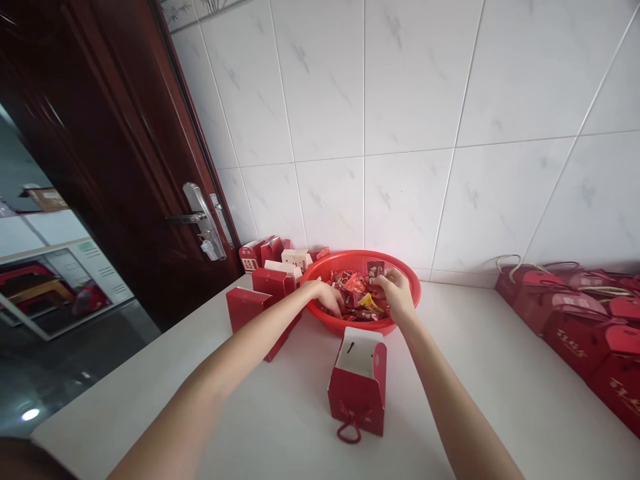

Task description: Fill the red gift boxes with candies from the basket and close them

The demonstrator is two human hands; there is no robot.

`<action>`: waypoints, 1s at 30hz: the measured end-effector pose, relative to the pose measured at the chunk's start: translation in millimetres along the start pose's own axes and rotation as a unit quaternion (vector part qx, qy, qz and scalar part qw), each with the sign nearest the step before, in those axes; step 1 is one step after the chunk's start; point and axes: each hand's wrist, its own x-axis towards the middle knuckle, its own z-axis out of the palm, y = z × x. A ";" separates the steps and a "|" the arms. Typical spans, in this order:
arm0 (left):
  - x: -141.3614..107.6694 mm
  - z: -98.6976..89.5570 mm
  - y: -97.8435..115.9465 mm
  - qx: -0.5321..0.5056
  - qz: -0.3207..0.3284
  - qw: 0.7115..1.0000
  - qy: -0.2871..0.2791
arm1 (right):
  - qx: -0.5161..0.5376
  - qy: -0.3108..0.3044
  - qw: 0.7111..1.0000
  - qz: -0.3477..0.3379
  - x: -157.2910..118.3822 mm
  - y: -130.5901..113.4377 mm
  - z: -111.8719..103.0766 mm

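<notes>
A red plastic basket [413, 283] near the wall holds a heap of wrapped sweets [356, 285], mostly red, one yellow. My left hand [330, 297] reaches into the basket's left side, its fingertips hidden among the sweets. At the right side, my right hand [395, 288] has thumb and fingers pinched at a dark red packet [376, 269]. In front of the basket stands an open red box [356, 400] with a white inside and a red cord loop at its front; no sweets show in it.
Several red and cream boxes [247, 305] stand left of the basket on the white table [280, 420]. Filled-looking red gift boxes [565, 320] line the right side. A tiled wall is behind, a dark red door [125, 133] at left.
</notes>
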 end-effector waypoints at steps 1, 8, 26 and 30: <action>0.2 4.0 1.9 0.013 0.002 1.000 -0.020 | 0.001 -0.001 1.000 0.002 -0.6 -0.5 0.2; 5.3 27.1 21.4 0.029 0.073 0.994 -0.078 | 0.020 0.026 0.999 -0.009 -4.6 -3.5 1.6; 0.7 8.0 18.4 -0.272 0.286 0.900 0.184 | 0.010 0.046 0.997 -0.056 2.9 3.3 -2.1; -2.9 7.9 21.0 -0.280 0.304 0.894 0.174 | 0.027 0.045 0.998 -0.039 1.7 1.6 -1.0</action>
